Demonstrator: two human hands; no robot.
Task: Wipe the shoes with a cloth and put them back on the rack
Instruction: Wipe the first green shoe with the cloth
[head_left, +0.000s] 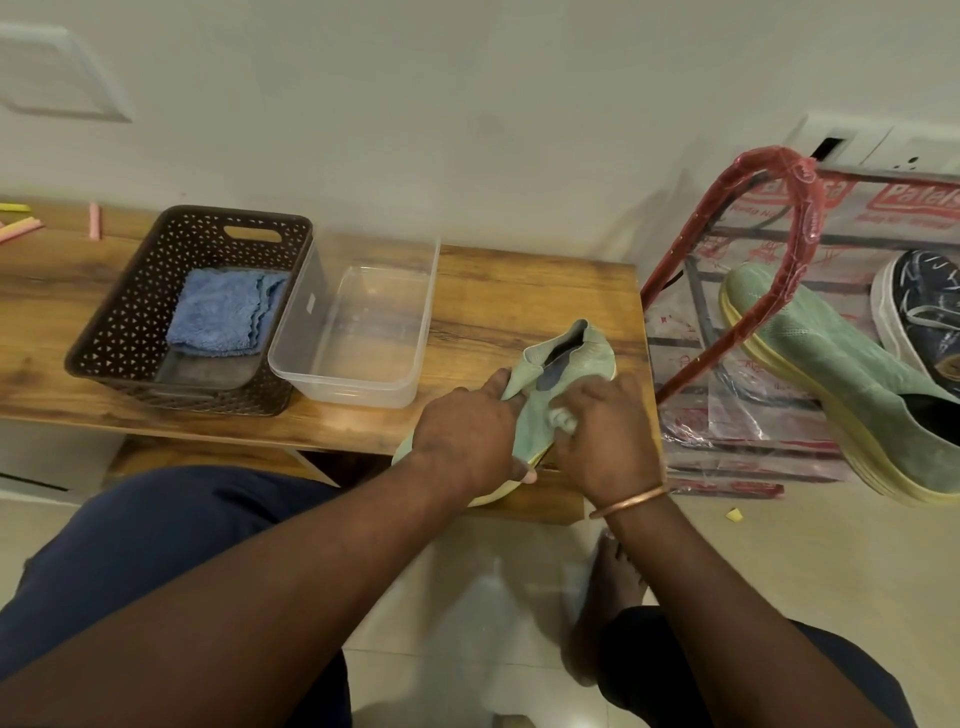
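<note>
We look down on a wooden tabletop (493, 291) against a pale wall. At its far left lie a few pink and yellow sticks (93, 221). Next comes a dark brown perforated basket (130, 322) with a folded blue cloth (223, 314) inside, and just beside it, touching, a clear plastic tub (410, 332). Right of the tub, at the near edge of the tabletop, our hands work on a pale green shoe (569, 353) with a yellow sole, its opening pointing away from us. Our left hand (467, 436) grips the shoe's side, fingers wrapped round the upper. Our right hand (605, 439), with a copper bangle (628, 501) on the wrist, is closed on a small pale wad of cloth (563, 418) pressed against the shoe. Further right stands a red-framed rack (795, 218) wrapped in printed plastic; on it the matching green shoe (831, 374) lies tilted, with a dark blue sneaker (919, 306) just beyond. Below, dark trousers (156, 545) and a bare foot (608, 597) rest over a tiled floor (779, 561)
</note>
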